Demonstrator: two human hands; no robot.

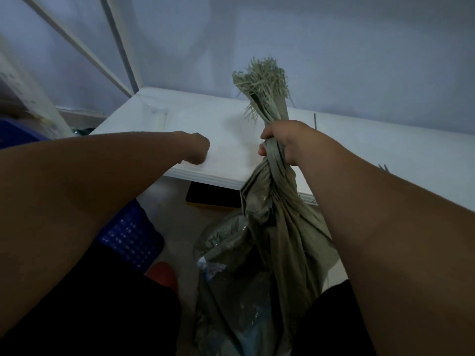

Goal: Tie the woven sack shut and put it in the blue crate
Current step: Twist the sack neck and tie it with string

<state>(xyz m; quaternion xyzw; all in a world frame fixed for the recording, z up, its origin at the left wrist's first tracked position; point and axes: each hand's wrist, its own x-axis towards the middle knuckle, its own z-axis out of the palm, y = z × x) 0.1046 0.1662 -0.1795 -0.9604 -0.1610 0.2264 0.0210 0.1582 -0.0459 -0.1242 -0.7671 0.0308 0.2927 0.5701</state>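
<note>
Curled tight round the twisted neck [276,150] of the sack [259,253], the person's right hand [281,142] holds the cloth bunched in its fist, with the frayed mouth [262,80] sticking up at twelve o'clock from the knuckles. The sack's body hangs at six o'clock from that fist, down between the person's legs and just in front of the white table [180,116]; whether it rests on the floor cannot be told. At nine o'clock from the right hand, the left hand [196,151] sits at the table's edge with its fingers curled under, and whether they pinch anything is hidden. No tie shows round the neck yet. Thin dark strips [314,122] lie on the table at one o'clock from the right hand; what they are is unclear. The blue crate [131,237] stands at eight o'clock, near the person's left leg. The cloth looks soft, crinkly and likely slick, the load bulky and loose, so the wrung neck just below the fist seems the surest hold.
</note>
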